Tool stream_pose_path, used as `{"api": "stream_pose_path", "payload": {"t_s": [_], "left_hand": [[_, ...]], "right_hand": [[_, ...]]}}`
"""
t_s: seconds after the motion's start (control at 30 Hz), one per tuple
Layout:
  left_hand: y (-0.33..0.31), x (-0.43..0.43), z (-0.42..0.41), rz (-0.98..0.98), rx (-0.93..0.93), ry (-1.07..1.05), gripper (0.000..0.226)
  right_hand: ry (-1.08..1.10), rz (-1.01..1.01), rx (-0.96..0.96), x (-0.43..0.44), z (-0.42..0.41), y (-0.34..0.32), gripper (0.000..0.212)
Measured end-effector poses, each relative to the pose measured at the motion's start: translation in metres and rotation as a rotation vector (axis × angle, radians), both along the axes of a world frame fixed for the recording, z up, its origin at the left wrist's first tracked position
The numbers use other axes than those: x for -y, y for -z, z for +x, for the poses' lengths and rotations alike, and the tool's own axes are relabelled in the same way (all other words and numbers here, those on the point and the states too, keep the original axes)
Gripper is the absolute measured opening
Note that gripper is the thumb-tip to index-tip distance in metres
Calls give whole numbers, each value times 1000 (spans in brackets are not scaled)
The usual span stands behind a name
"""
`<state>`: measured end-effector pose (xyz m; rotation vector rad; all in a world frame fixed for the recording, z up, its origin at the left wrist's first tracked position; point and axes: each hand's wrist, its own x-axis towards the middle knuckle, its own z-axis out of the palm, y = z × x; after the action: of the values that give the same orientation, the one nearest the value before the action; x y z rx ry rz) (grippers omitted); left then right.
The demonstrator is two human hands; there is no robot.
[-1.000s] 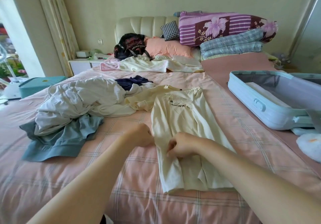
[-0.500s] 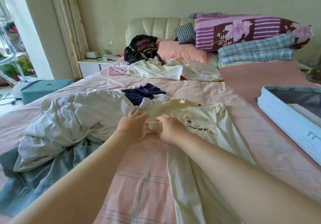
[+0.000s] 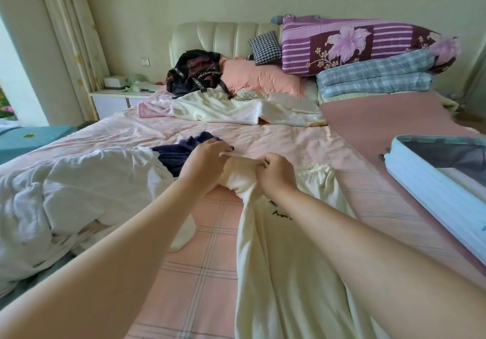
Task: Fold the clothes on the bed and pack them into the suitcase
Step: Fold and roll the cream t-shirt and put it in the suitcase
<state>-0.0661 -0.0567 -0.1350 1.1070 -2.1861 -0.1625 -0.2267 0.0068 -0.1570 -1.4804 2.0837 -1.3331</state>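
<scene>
Left hand (image 3: 207,162) and right hand (image 3: 276,175) now bunch shirt (image 3: 276,273), seemingly lifted.

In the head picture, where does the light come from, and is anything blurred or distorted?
Head view: daylight enters from the left, beside the curtain; the right end of the floral quilt is motion-blurred; the wide lens makes the curtain lean.

Cream shirt (image 3: 284,259), pink plaid bedsheet (image 3: 200,273), pale blue suitcase (image 3: 431,194), navy garment (image 3: 178,151)
</scene>
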Motion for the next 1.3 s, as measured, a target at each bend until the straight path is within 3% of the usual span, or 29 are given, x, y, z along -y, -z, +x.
{"api": "stream_pose_path", "payload": {"t_s": [0.07, 0.17, 0.3, 0.37, 0.43, 0.6, 0.67, 0.77, 0.87, 0.97, 1.07, 1.13, 1.23, 1.3], "left_hand": [[-9, -4, -35, 51, -151, 115, 45], [2, -10, -77, 106, -69, 182, 61], [48, -12, -106, 188, 158, 145, 40], [71, -10, -114, 222, 250, 146, 30], [87, -6, -119, 225, 287, 158, 31], [89, 16, -130, 93, 373, 43, 74], [83, 29, -132, 98, 449, 5, 78], [75, 50, -133, 156, 556, -18, 54], [66, 70, -137, 70, 568, -50, 24], [51, 85, -147, 17, 355, -158, 17], [45, 81, -159, -45, 33, -172, 26], [51, 68, -166, -126, -110, -76, 17], [77, 54, -166, -138, 88, 133, 20], [91, 52, -157, -87, 225, 166, 29]], "right_hand": [[128, 24, 45, -4, -37, -6, 24], [322, 160, 2, -21, -93, -1, 30], [326, 509, -101, -51, -145, 24, 31], [305, 573, -120, -58, -155, 35, 31], [282, 535, -105, -55, -158, 42, 39], [243, 441, -124, -28, -160, 48, 52], [241, 473, -136, -16, -165, 53, 55], [275, 455, -126, -5, -175, 57, 45], [396, 134, -115, -4, -189, 55, 32], [444, 44, -146, 0, -203, 56, 31], [391, 215, -278, 5, -204, 65, 38], [406, 322, -482, 2, -201, 70, 41], [263, 57, -746, -7, -197, 75, 36], [53, -54, -703, -16, -194, 76, 32]]}}
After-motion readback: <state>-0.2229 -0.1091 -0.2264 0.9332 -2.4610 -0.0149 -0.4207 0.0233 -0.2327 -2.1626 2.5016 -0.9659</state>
